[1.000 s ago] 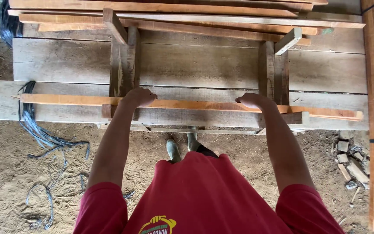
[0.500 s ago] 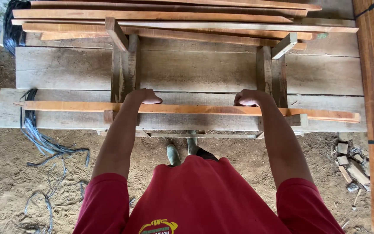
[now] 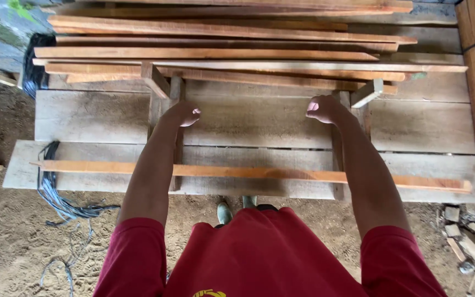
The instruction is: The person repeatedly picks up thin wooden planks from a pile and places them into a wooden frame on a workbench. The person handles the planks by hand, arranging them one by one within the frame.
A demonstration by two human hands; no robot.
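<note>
Both hands are loosely curled and empty: the left hand (image 3: 183,114) and right hand (image 3: 322,108) hover, apparently untouching, above grey planks (image 3: 248,118). The long orange slat (image 3: 248,172) lies below them, nearer the body.

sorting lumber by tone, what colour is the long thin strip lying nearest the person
Orange-brown strip, paler at its left end; the head view shows it.

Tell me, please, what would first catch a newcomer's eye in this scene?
Probably the two bare arms reaching forward, left hand and right hand loosely curled above the grey planks, holding nothing. Next, the long orange wooden strip lying across the near edge of the planks, and the stack of similar strips piled at the far side.
</note>
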